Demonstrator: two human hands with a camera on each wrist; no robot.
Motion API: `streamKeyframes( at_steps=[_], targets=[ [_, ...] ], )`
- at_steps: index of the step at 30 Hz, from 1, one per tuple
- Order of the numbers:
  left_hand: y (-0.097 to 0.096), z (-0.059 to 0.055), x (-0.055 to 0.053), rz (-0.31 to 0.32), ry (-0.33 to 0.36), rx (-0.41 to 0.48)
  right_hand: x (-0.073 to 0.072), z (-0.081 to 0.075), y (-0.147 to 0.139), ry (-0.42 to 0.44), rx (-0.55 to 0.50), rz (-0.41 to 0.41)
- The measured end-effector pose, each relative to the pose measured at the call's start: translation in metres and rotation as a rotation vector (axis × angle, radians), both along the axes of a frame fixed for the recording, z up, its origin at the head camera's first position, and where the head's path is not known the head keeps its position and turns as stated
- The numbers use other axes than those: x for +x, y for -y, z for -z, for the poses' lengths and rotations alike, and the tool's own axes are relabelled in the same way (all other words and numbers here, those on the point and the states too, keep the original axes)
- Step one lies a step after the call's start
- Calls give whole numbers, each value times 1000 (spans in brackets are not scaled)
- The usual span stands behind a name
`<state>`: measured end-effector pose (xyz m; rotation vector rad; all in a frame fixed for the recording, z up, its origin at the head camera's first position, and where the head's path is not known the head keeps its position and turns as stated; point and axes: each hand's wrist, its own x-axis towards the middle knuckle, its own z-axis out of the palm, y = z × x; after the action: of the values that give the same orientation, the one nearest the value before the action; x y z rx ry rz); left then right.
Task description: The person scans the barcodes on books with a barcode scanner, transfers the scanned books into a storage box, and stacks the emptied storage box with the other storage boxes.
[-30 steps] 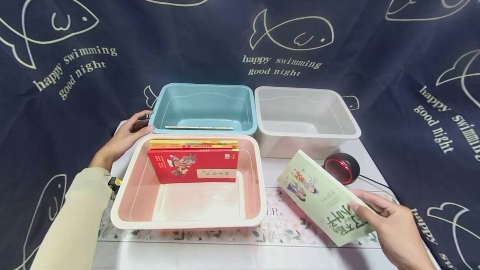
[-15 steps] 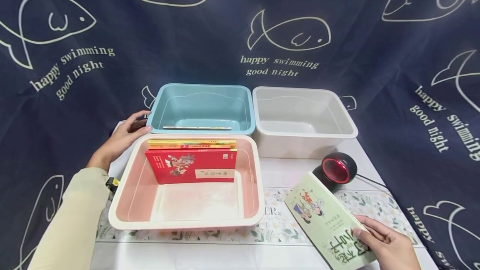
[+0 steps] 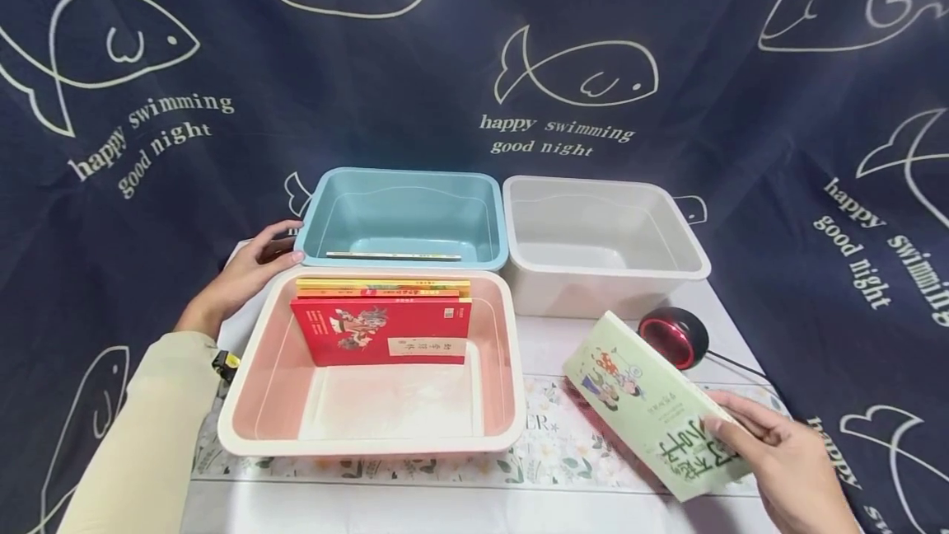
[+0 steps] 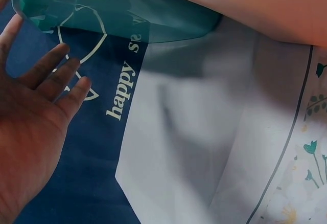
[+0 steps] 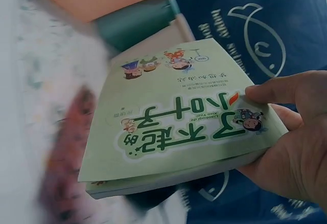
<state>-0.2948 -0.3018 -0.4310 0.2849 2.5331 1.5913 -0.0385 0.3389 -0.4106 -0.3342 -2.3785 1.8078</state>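
Head view first: the right hand (image 3: 789, 460) pinches the green book (image 3: 638, 410) by its near end, thumb on the cover, closed no further than the book's thickness allows. I see the book tilted over the table (image 3: 549, 509), right of the pink bin (image 3: 400, 443) and near a black device (image 3: 678, 336). The left hand (image 3: 245, 278), fingers stretched and apart, touches the blue bin (image 3: 415, 208) at its left rim. A red book (image 3: 385, 336) stands in the pink bin; the grey bin (image 3: 586, 208) is beside the blue one.
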Motion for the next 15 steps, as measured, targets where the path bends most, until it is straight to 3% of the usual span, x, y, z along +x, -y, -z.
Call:
streamKeyframes(
  at_steps=[5,8,15],
  targets=[
    [-1,-5,1,-2,-15,-9,-25,-32,7,-122,-60,-79],
    [4,4,-6,-1,-29,-19,-43,-52,13,-183,-111,-106],
    [5,5,-6,10,-36,-16,-83,-91,25,-313,-248,-236]
  ],
)
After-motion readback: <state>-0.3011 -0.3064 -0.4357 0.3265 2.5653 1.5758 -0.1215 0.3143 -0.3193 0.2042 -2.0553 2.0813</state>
